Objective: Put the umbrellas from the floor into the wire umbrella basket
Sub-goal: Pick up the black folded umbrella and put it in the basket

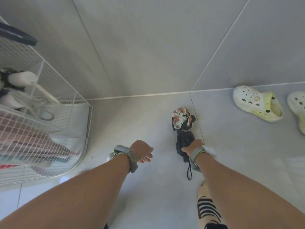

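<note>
A folded umbrella (pixel 183 128), black with a floral patterned lining showing at its far end, lies on the grey tiled floor near the wall. My right hand (pixel 193 147) is closed around its black middle, and its wrist strap loop dangles below my wrist. My left hand (pixel 142 151) hovers empty to the left, fingers loosely curled and apart. The white wire umbrella basket (pixel 69 103) stands at the left against the wall. It holds several umbrellas with white handles, plus a dark curved handle at the top left.
A pair of pale yellow-white clogs (pixel 259 103) sits on the floor at the right by the wall. My foot in a striped slipper (pixel 208 210) is below my right arm. Grey tiled wall rises ahead.
</note>
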### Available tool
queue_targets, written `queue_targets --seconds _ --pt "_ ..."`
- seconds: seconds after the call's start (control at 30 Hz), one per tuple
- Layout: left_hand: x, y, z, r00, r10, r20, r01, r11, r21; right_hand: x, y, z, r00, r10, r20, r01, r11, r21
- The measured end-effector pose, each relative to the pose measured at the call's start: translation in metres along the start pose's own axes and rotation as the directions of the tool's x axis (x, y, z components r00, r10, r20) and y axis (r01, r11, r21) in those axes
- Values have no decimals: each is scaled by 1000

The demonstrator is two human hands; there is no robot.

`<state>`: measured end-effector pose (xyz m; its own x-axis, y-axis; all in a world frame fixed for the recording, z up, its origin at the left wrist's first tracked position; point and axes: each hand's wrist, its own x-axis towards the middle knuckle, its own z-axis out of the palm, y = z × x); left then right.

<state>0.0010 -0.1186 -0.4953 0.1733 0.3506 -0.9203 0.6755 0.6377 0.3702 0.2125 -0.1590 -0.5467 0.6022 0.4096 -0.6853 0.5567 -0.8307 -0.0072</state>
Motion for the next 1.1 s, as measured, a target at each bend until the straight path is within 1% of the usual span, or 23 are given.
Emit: queue_targets --seconds 0.07,0.1,0.13,0.17,0.2,0.23,0.27,0.3,0.4,0.47,0.5,0.53,0.57,0.6,0.67,0.73,0.87,0.97,1.1 --pt "8 -3 -1 1000 -7 -23 7 1000 -19 1 -3 7 1000 26 3 -26 999 -27" --pt "10 -4 -1 999 -7 -35 6 1000 -26 2 -3 12 999 18 45 -15 998 -67" --pt "13 -5 -2 999 -8 -45 7 999 -35 5 -3 17 997 -42 61 51 985 -165" --pt "15 -6 -3 999 -13 -52 11 999 -49 7 -2 21 997 -57 53 63 991 -117" --pt "17 -7 -4 998 -20 -54 17 998 -62 6 -1 22 997 -30 64 37 993 -110" --pt "18 -7 -4 998 -27 -52 23 997 -78 7 1 23 997 14 80 -10 998 -59" --pt "19 -6 -5 998 -33 -53 27 995 -96 9 0 24 996 77 48 -79 996 36" --pt "20 -6 -5 998 -37 -57 30 993 -118 10 -1 21 995 95 35 -98 989 113" --pt "23 -5 -5 997 -47 -60 36 985 -171 7 -1 22 991 105 83 -119 975 187" --pt "23 -4 -3 998 -49 -43 40 981 -192 8 -1 28 985 126 116 -159 924 349" --pt "24 -4 -3 998 -51 -29 44 978 -204 7 -1 31 989 116 95 -144 917 371" --pt "24 -4 -4 998 -53 -20 47 975 -219 5 1 30 989 132 69 -148 922 358" --pt "24 -4 -5 998 -53 -19 47 971 -236 3 2 28 989 147 33 -150 940 307" --pt "24 -3 -6 998 -50 -24 43 966 -255 0 1 26 990 138 -8 -131 955 268" --pt "22 -1 -9 999 -43 -12 37 950 -309 -1 -2 29 995 72 -75 -43 941 337" --pt "17 1 -13 999 -28 -24 18 936 -351 -6 -14 33 990 28 -140 40 887 460" --pt "4 6 -29 995 9 -103 -54 899 -436 -24 -53 34 971 -115 -211 220 780 586" --pt "-5 9 -45 989 23 -144 -98 837 -538 -37 -82 34 944 -240 -225 329 704 630" --pt "-13 1 -74 977 67 -200 -188 706 -683 -65 -113 34 887 -422 -189 426 587 689"
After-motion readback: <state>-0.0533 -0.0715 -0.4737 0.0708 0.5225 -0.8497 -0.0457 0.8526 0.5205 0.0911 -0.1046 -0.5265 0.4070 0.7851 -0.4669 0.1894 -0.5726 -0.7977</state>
